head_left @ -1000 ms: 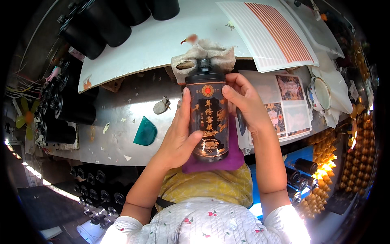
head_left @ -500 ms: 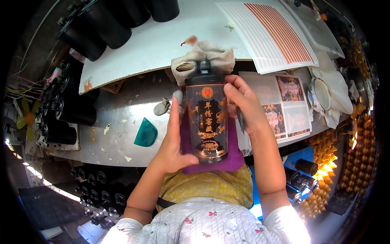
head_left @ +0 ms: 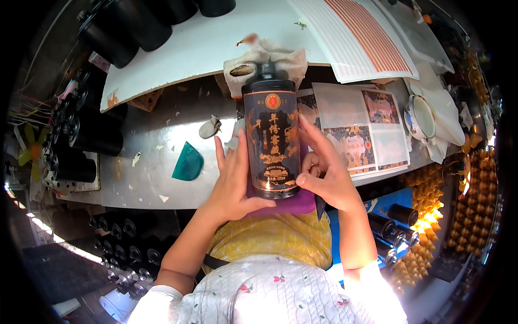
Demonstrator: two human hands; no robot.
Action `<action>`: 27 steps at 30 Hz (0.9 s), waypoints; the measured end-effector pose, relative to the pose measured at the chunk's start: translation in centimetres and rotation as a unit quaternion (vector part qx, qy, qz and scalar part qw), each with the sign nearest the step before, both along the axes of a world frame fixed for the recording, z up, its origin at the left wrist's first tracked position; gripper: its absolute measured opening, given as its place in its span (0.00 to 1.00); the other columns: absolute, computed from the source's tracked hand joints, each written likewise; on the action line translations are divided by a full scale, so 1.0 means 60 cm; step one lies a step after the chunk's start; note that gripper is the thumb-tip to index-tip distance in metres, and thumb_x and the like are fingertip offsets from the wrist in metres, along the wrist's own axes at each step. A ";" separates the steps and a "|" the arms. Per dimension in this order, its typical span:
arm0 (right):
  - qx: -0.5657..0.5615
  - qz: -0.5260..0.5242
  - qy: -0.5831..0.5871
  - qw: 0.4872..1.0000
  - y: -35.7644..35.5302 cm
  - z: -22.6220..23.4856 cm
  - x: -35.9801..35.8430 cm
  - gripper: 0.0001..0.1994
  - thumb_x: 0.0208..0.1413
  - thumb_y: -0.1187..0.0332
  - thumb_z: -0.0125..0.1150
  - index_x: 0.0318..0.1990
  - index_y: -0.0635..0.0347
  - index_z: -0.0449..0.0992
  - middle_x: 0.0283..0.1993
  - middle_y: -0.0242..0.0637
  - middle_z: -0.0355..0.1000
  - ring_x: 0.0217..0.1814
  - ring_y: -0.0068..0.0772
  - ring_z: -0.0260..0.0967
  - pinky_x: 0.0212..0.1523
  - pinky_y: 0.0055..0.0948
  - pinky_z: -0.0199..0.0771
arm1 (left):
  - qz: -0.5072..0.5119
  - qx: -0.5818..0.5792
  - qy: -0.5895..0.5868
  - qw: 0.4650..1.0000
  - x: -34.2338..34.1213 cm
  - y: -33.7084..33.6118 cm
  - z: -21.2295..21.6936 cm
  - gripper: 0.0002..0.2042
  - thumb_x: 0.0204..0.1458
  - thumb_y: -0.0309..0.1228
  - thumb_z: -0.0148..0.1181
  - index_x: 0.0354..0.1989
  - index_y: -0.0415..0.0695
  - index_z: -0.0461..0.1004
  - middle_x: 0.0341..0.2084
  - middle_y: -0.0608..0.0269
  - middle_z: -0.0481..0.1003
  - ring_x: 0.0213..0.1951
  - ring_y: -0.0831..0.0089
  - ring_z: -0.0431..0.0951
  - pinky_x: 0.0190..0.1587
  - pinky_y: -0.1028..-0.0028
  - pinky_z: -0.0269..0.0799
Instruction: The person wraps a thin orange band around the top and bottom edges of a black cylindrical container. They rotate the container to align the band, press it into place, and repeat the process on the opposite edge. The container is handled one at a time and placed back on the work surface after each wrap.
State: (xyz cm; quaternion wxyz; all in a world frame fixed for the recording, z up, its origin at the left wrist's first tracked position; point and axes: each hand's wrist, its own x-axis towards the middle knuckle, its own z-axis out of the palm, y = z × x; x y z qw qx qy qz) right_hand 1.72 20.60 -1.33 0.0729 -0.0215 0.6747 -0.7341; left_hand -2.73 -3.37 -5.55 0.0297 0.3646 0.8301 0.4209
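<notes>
A black bottle (head_left: 271, 141) with gold and copper decoration and a red-centred round emblem lies face up in front of me. Its neck rests on a bunched off-white cloth (head_left: 294, 65) at the board's edge. My left hand (head_left: 229, 186) cups the bottle's left side, with the thumb across its base. On the right side, my right hand (head_left: 329, 181) grips it, thumb near the lower corner and fingers partly curled. A dark pointed piece (head_left: 320, 207) shows below that hand; whether the hand holds it is unclear. Purple cloth (head_left: 297, 204) lies beneath the bottle.
A teal scraper (head_left: 188, 162) and a grey stone-like piece (head_left: 209, 128) lie on the metal table. Decorated transfer sheets (head_left: 353, 135), a striped sheet (head_left: 359, 38) and an enamel bowl (head_left: 422, 117) are at right. Black bottles (head_left: 132, 24) stand on the white board (head_left: 216, 54).
My right hand has slid down from the bottle's upper right side to its lower right. My left fingers have shifted along the left side, and the bottle sits slightly higher in view.
</notes>
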 end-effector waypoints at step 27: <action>-0.002 0.069 0.041 0.997 0.026 -0.027 -0.022 0.51 0.47 0.78 0.70 0.78 0.48 0.48 0.77 0.34 0.55 0.35 0.12 0.66 0.29 0.14 0.63 | 0.013 0.144 -0.115 0.983 0.002 0.003 -0.019 0.44 0.64 0.59 0.43 0.78 0.40 0.35 0.74 0.40 0.44 0.74 0.44 0.46 0.74 0.54 0.38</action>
